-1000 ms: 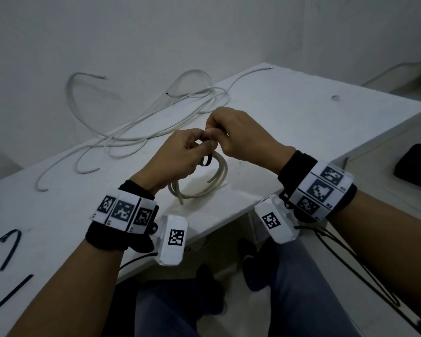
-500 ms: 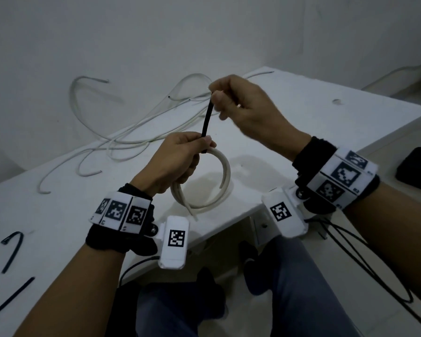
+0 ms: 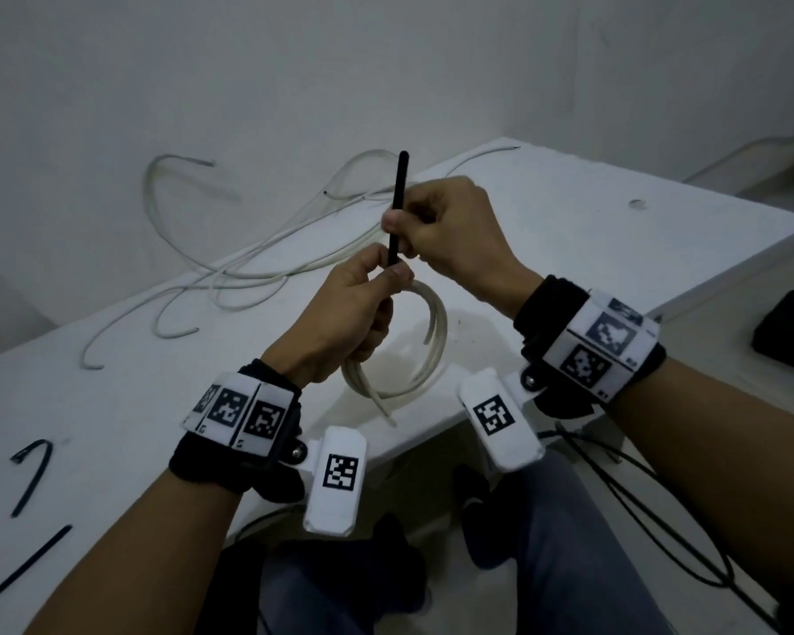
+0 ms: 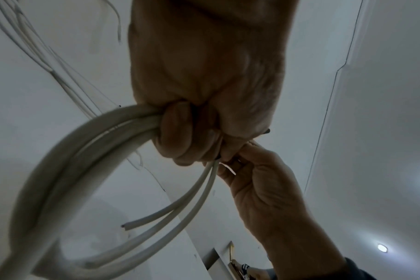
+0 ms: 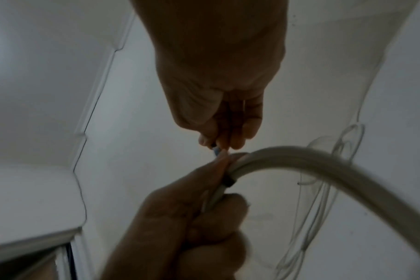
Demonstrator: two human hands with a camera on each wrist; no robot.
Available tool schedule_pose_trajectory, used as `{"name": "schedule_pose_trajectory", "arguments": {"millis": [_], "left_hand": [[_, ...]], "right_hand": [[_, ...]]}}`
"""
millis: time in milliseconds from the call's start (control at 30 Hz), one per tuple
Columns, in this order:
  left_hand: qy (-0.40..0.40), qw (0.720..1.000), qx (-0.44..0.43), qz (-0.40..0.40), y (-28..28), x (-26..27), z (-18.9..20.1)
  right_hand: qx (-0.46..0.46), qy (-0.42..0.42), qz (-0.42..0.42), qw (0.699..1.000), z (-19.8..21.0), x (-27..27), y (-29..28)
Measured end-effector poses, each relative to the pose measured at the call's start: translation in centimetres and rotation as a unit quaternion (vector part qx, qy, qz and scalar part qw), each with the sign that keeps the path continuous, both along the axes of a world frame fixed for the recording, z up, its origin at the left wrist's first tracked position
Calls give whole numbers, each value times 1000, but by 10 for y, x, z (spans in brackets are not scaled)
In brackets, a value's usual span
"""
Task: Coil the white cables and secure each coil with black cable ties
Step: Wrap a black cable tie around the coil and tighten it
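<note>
While my left hand [image 3: 349, 309] clenches the coil [image 3: 425, 359], my right hand [image 3: 436, 226] pinches the cable tie [image 3: 397, 208] just above it, tail pointing straight up.

Smooth coil [image 3: 425, 355]; matt tie [image 3: 397, 208]

I see a white surface [image 3: 569, 249] set against a pale wall [image 3: 386, 61]. To the right, on the floor, lies a dark flat object [image 3: 789, 336]. Below the surface's edge I see blue jeans [image 3: 583, 543], and thin black wires [image 3: 638, 506] trailing beside them. A ceiling light [image 4: 382, 253] glows overhead.
</note>
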State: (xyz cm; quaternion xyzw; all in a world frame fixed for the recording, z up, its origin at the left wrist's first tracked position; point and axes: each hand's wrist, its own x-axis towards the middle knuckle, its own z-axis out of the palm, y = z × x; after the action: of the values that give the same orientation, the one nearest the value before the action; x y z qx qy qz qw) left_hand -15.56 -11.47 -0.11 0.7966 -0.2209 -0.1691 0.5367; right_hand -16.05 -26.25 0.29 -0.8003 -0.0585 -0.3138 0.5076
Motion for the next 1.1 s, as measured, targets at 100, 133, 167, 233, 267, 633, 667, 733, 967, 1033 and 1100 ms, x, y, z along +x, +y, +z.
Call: {"name": "schedule_pose_trajectory", "arguments": {"millis": [100,133,167,233,267,633,667,733,967,1033,1100], "left_hand": [[25,999,-16,29,5,3,6],[34,999,-26,34,7,5,9],[44,998,-37,35,10,7,12],[60,996,-61,34,14,11,18],[66,995,-72,34,16,13,19],[75,981,-115,134,33,22,0],[79,982,-102,140,38,21,-3],[84,987,-63,126,47,18,-9],[-30,987,31,155,55,32,-32],[-44,983,53,173,54,40,-36],[-45,978,94,181,52,48,-37]], "right_hand": [[-31,14,50,998,3,-1,0],[-28,28,85,996,3,-2,-2],[-15,49,124,991,3,-3,-4],[4,112,173,979,-3,-7,-10],[8,146,183,972,-7,-10,-12],[71,228,139,961,-39,-4,-9],[83,230,133,960,-40,-1,-11],[111,235,120,958,-40,5,-15],[118,309,94,939,-37,35,-5],[87,340,80,933,-38,47,1],[45,370,68,926,-37,57,6]]}}
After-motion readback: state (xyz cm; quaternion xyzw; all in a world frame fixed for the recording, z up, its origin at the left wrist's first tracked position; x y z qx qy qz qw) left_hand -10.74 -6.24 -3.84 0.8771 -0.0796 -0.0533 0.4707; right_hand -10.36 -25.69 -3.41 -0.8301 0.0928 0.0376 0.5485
